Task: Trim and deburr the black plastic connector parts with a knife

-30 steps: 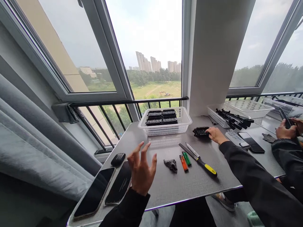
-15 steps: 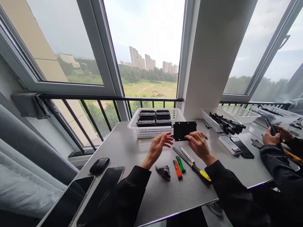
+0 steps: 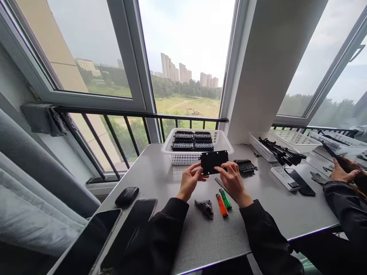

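Note:
A flat black rectangular plate point(image 3: 213, 160) with small notches along its edges is held up in front of the white basket point(image 3: 197, 157). My left hand point(image 3: 190, 180) grips its lower left corner between thumb and fingers. On the plate's right side, my right hand point(image 3: 233, 181) has its fingers closed on the lower edge, with the index finger across its face. Stacked black ribbed parts point(image 3: 192, 141) fill the left of the basket. Another black ribbed part point(image 3: 245, 165) lies on the table, right of my right hand.
Orange point(image 3: 221, 205) and green lighters point(image 3: 226, 198) and a grey cloth point(image 3: 204, 208) lie nearer me. Phones point(image 3: 130, 229) and a black case point(image 3: 127, 196) are left. Rightward are a basket of black strips point(image 3: 279, 151), a white device point(image 3: 283, 178) and another person's hands point(image 3: 341, 173).
The plate has shifted left relative to the basket, and my left hand has closed on its corner. The view has turned slightly; a black ribbed part now shows at right.

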`<state>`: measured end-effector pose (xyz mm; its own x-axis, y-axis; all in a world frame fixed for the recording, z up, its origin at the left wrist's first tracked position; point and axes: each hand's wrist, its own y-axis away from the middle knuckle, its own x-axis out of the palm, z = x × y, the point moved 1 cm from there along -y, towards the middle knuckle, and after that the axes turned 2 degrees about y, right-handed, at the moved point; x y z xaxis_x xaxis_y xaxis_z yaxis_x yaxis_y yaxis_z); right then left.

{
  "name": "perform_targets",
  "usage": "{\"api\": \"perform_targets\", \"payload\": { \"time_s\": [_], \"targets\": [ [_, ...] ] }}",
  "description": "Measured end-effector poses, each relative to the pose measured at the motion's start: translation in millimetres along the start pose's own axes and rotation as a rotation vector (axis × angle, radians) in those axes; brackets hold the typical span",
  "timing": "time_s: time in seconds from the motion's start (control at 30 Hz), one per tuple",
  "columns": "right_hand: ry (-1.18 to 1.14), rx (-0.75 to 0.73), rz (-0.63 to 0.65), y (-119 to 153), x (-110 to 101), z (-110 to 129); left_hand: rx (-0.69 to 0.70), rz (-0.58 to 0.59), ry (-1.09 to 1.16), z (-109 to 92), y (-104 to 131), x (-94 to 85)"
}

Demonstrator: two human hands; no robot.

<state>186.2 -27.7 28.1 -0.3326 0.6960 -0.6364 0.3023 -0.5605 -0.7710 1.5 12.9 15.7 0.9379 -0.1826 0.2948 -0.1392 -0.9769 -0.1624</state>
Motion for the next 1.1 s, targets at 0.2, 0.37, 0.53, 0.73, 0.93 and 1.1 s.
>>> {"api": "perform_targets", "payload": {
  "time_s": [0.2,0.37,0.53,0.73,0.93,1.1],
  "targets": [
    [-0.139,0.553,0.282,10,-3,7,0.100,-0.205,-0.062,5,-4,-11.4],
    [-0.212,0.687,0.661,28,-3,7,0.119,-0.242,-0.111,6,-5,-14.5],
    [-0.103,0.654,0.695,42,2,3,0.127,-0.259,-0.131,8,-5,-14.0],
    [-0.007,0.583,0.610,53,11,2,0.124,-0.266,-0.166,9,-3,-12.6],
    [0.143,0.590,0.617,47,11,21,0.137,-0.298,-0.191,10,-3,-14.0],
    [0.164,0.664,0.699,37,6,35,0.159,-0.340,-0.198,11,-3,-16.4]
  ]
}}
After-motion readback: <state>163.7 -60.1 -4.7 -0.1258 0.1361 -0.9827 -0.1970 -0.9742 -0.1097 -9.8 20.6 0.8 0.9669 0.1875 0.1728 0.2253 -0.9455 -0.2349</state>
